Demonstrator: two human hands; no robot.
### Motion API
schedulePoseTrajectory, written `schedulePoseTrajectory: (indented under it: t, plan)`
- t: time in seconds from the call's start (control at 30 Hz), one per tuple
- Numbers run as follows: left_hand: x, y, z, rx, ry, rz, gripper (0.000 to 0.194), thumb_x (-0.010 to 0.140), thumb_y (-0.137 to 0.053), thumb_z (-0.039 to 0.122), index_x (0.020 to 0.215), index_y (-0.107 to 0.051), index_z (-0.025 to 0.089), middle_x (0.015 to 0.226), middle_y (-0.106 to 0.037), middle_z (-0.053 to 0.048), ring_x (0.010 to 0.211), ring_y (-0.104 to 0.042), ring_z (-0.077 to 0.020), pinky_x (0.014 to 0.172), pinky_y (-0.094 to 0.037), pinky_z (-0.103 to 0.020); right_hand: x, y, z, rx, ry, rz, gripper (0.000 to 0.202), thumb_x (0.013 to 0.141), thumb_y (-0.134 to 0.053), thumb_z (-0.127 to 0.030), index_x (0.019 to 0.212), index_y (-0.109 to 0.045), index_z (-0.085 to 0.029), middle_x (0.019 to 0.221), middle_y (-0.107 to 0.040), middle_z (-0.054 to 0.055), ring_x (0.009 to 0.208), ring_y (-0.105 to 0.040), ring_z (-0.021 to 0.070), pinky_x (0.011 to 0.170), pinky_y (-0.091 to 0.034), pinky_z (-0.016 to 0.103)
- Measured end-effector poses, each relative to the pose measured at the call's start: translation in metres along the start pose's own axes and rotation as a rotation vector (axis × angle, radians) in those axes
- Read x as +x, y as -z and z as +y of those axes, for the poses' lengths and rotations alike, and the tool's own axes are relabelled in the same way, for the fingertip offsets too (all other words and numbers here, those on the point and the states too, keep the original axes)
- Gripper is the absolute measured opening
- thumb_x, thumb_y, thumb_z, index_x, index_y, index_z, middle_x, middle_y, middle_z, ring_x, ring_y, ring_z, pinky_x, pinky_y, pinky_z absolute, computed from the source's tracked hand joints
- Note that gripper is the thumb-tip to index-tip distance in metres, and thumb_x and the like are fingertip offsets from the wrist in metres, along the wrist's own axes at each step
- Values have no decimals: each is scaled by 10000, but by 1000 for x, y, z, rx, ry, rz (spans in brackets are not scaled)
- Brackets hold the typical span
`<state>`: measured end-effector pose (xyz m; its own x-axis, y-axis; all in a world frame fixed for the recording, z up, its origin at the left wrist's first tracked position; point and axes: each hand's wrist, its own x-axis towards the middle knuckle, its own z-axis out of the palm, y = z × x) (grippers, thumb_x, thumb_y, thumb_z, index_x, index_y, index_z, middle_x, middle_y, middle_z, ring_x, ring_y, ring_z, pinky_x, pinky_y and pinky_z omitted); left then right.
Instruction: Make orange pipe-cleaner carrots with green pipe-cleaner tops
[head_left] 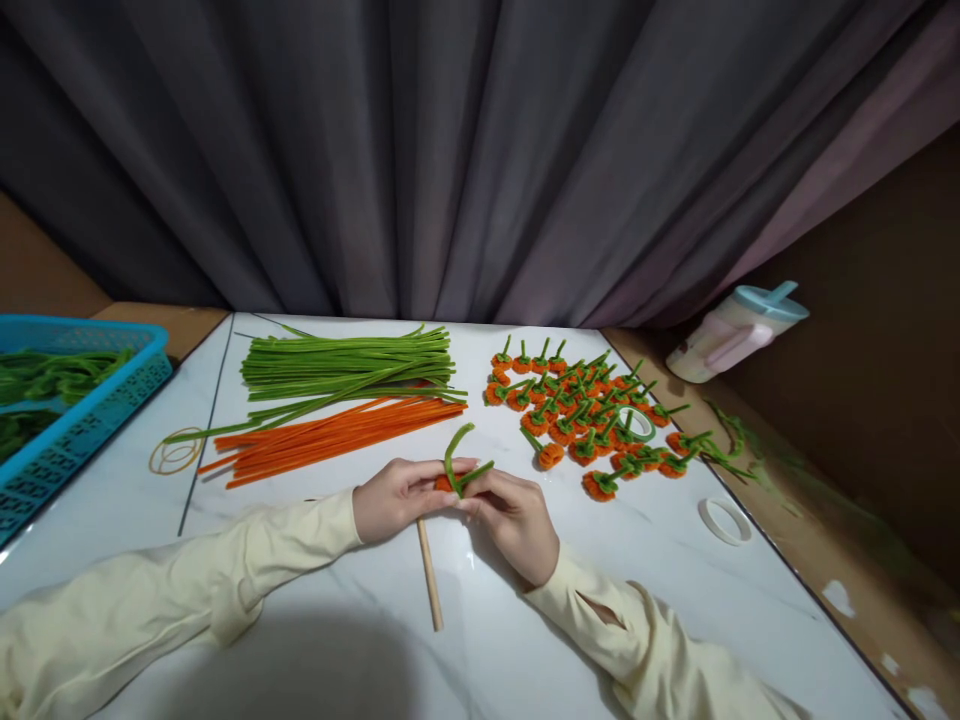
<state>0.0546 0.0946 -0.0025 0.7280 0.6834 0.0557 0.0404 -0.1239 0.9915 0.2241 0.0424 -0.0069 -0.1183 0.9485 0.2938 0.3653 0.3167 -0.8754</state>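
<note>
Mostly upright, green strip (449,462) bends rightward above orange piece (443,483).

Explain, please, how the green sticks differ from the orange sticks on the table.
The green sticks form the bigger pile, the orange sticks the smaller. The green sticks lie farther back, the orange sticks nearer. Most green sticks run nearly level across the view; the orange sticks slant up rightward. Both are long and thin.

Small orange piece (443,483), partly hidden, pinched between hands (519,522); green ends (449,462) rising from it; longer one curved, shorter straight
</note>
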Motion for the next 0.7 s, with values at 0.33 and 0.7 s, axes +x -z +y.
schedulePoseTrajectory:
  t: [0.33,0.7]
  plan:
    - [0,-4,-2,-31,86,124,341,815,-507,331,1052,-626,117,1032,-655,-86,973,-599,-225,877,-481,-344,-6,-5,-4,-148,179,33,162,842,-443,-179,737,-565,-196,698,-594,42,671,-557,138,623,-452,244]
    - [1,-8,1,-216,153,117,350,756,-572,391,947,-649,108,854,-677,-54,771,-640,-171,752,-543,-301,-2,0,-2,-126,207,7,173,844,-405,-147,738,-532,-198,710,-583,37,683,-560,134,614,-451,236]
